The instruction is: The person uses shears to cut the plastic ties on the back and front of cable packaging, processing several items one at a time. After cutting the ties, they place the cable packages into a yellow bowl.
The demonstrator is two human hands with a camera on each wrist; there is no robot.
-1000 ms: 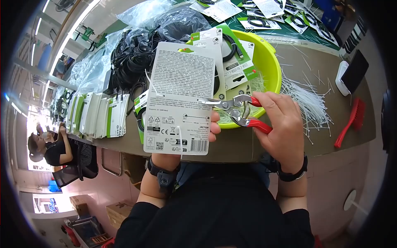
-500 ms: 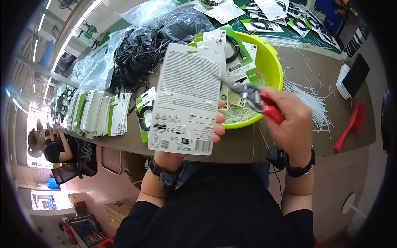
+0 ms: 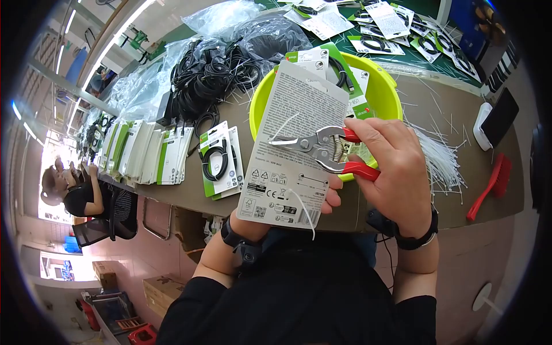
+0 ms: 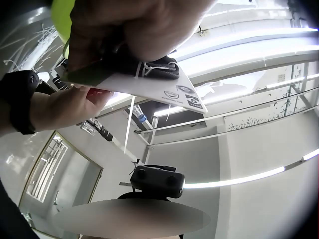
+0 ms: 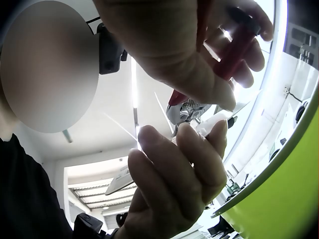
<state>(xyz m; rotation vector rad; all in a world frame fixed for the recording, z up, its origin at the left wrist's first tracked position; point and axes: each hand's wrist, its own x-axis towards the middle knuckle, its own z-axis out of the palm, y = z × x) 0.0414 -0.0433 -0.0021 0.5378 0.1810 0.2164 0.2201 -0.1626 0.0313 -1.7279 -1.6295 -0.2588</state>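
My left hand (image 3: 332,199) holds a white printed cable card (image 3: 305,103) from behind, its fingers showing past the right edge. The back of the card faces up, tilted to the right. Two white zip-tie tails, an upper (image 3: 286,125) and a lower (image 3: 305,207), stick out of it. In the left wrist view a black cable (image 4: 162,69) is tied to the other face. My right hand (image 3: 397,172) grips red-handled snips (image 3: 310,145); their handles are spread, and the blade tips lie over the card at the base of the upper tail.
Behind the card stands a yellow-green basin (image 3: 395,95) with carded cables inside. Zip ties (image 3: 440,164) and a red brush (image 3: 491,184) lie to the right. Leftward are carded cables (image 3: 221,164), a row of cards (image 3: 144,152) and bundled black cables (image 3: 201,80). Another person (image 3: 80,190) sits far left.
The card has shifted right and leans further over. The snips drew back from it half a second ago, blurred, and are now over it again.
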